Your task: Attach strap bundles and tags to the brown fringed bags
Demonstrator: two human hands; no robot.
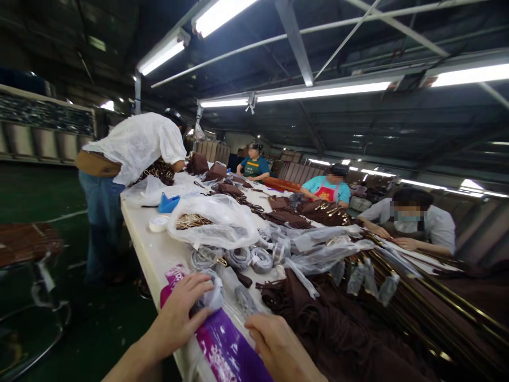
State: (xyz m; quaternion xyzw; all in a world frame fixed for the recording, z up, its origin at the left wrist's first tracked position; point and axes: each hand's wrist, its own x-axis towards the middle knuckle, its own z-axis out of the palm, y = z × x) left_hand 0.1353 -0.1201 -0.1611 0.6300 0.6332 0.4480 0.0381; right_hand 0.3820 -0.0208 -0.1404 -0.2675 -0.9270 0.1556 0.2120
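My left hand (181,310) curls its fingers and thumb around a grey coiled strap in clear plastic (215,291). That coil sits over a purple printed plastic bag (233,345) at the table's near edge. My right hand (280,342) is closed, its fingers bent beside the bag; whatever they hold is hidden. Just beyond my hands lie several grey coiled straps (238,258). Clear plastic wrapping (246,305) stretches between the two hands. Dark brown fabric (318,318) lies heaped to the right of my right hand.
On the white table (145,241) are a tape roll (158,223), a blue tape dispenser (169,203) and a clear bag of gold-coloured parts (217,220). Long brass-edged strips (449,294) lie right. A person bends over the left side; several others sit across. A stool (29,244) stands left.
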